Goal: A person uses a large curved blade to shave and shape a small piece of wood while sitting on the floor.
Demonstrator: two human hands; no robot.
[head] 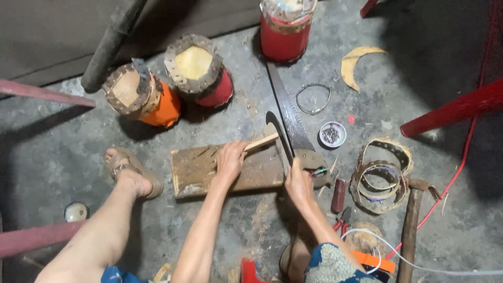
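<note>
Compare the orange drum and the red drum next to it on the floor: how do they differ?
The orange drum has an orange body and a pale tan skin; the red drum has a red body and a yellower skin. A dark strip lies across the orange drum's top; the red drum's top is bare. Both lie tilted, with punched leather rims.

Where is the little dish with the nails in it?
In the head view, the small round dish sits on the concrete floor right of centre, just right of the handsaw, below the wire ring and above the leather rings.
</note>
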